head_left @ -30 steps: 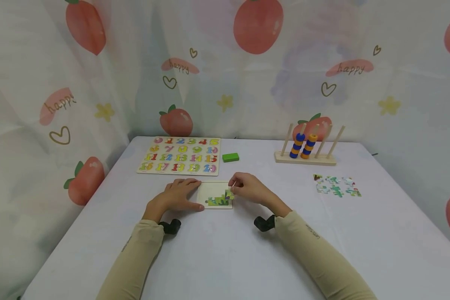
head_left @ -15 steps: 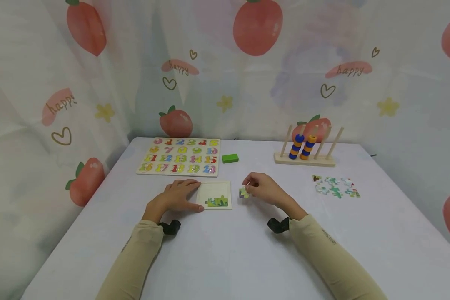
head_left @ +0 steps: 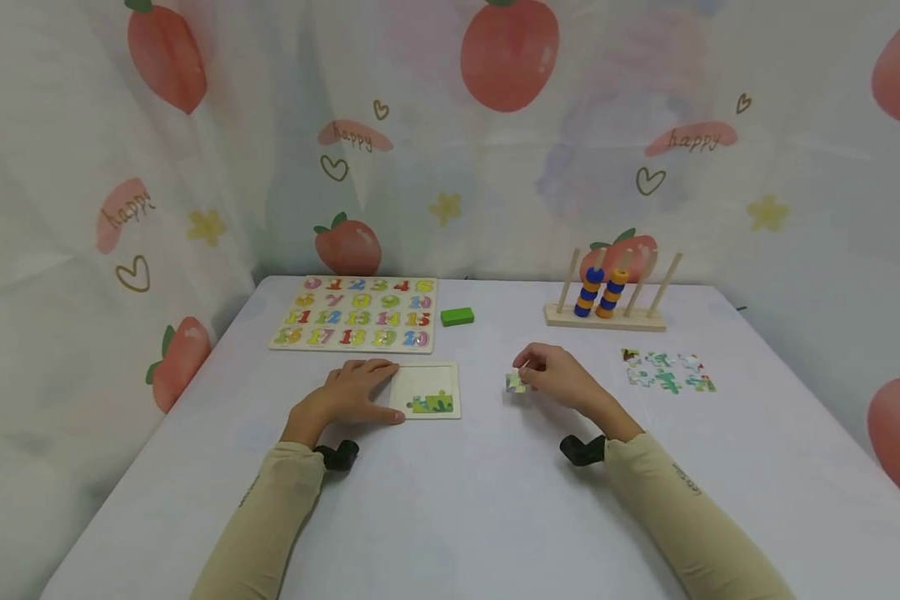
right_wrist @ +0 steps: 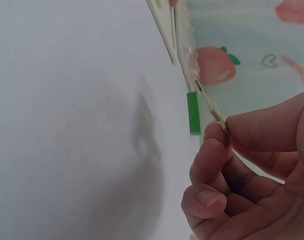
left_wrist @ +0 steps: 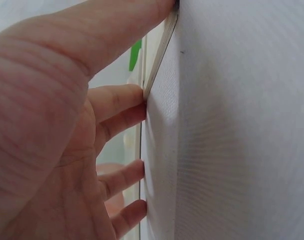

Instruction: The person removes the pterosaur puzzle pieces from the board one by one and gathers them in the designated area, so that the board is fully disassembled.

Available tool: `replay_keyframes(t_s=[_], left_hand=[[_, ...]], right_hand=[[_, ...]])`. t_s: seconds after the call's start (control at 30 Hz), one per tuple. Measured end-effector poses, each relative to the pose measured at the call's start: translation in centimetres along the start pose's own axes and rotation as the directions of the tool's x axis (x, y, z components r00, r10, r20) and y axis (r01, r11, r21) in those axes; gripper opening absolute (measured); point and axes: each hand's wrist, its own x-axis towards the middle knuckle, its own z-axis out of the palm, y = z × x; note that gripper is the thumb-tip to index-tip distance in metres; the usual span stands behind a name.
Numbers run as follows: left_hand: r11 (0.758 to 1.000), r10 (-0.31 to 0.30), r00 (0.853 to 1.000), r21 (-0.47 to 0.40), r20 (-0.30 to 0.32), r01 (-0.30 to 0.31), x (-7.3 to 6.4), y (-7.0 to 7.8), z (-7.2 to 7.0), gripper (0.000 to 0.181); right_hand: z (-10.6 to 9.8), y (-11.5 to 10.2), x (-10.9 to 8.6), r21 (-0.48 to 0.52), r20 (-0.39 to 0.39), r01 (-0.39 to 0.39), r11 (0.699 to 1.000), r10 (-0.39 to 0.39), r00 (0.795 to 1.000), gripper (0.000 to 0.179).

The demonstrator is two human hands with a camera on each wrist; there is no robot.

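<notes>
My right hand (head_left: 558,377) pinches a green jigsaw piece (head_left: 515,382) between thumb and fingers, held up over the white table to the right of the puzzle tray. In the right wrist view the jigsaw piece (right_wrist: 210,102) appears edge-on, its shadow falling on the table. My left hand (head_left: 350,393) rests at the left edge of the small square puzzle tray (head_left: 423,377), thumb at the near corner and forefinger at the far one. Joined green jigsaw pieces (head_left: 431,403) lie along the tray's near side. The left wrist view shows fingertips (left_wrist: 135,94) against the tray's edge.
Several loose jigsaw pieces (head_left: 667,382) lie in a group at the right. Behind stand a peg stand with blue and orange rings (head_left: 603,318), a green block (head_left: 457,317) and a number board (head_left: 352,315). A fruit-printed curtain (head_left: 450,167) hangs beyond the table.
My right hand has lifted the jigsaw piece away from the tray's right side and carried it further right. The left hand has stayed at the tray.
</notes>
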Motion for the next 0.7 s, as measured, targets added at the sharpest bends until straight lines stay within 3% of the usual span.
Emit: replay_keyframes(t_s=[0.7], left_hand=[[1.000,0.005,1.000,-0.009,-0.002,-0.005,-0.1,-0.1,-0.2,0.098]], right_hand=[[-4.8,3.9,-2.8,-0.027,-0.084,-0.024,0.999,0.022,0.996,0.021]])
